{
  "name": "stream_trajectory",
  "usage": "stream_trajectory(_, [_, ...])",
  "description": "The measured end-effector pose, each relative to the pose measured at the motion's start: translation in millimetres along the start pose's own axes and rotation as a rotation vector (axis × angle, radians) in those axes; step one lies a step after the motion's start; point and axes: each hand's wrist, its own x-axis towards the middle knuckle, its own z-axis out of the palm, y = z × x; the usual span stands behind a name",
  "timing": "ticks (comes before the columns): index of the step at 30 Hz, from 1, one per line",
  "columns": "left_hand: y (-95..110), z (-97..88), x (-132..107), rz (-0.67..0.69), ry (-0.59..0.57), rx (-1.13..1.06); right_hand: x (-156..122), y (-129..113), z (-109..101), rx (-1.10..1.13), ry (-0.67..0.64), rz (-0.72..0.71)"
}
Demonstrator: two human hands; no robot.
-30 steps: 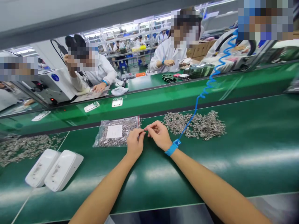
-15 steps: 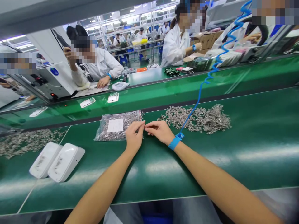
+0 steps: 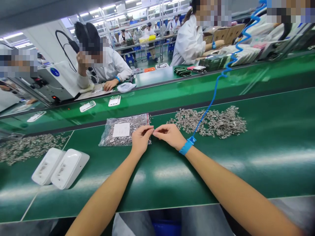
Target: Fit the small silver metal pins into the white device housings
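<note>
My left hand (image 3: 142, 139) and my right hand (image 3: 171, 135) meet fingertip to fingertip above the green bench (image 3: 167, 183). Both are closed in a pinch; whatever lies between the fingertips is too small to make out. Just behind my left hand is a clear zip bag (image 3: 110, 136) full of small metal parts, with a white label (image 3: 121, 129) on it. A loose heap of small silvery metal parts (image 3: 221, 123) spreads beyond my right hand. Around my right wrist sits a blue strap (image 3: 187, 146), joined to a coiled blue cord (image 3: 235, 57).
Two white plastic housings (image 3: 70, 168) stand at the left, near another pile of metal parts (image 3: 29, 147). Beyond a raised edge, a green conveyor (image 3: 152, 98) carries several white casings (image 3: 114, 101). Co-workers in white coats (image 3: 112, 64) sit on the far side.
My hands stay pinched together in nearly the same place, fingers shifting slightly. The white casings on the conveyor have moved a little left. The view has tilted slightly.
</note>
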Motion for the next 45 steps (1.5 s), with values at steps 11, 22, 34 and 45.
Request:
stream_trajectory(11, [1.6, -2.3, 0.6, 0.062, -0.135, 0.123, 1.0, 3.1, -0.6, 0.032, 0.051, 0.064])
stream_trajectory(22, [-3.3, -1.5, -0.7, -0.039, -0.083, -0.026, 2.1, 3.6, -2.4, 0.072, 0.041, 0.018])
stream_trajectory(34, [4.0, 2.8, 0.7, -0.097, 0.100, -0.189, 2.5, -2.2, -6.4, 0.173, 0.037, 0.057])
stream_trajectory(45, [8.2, -8.1, 7.9, -0.279, 0.146, -0.406, 4.6, 9.4, -3.8, 0.032, -0.012, 0.019])
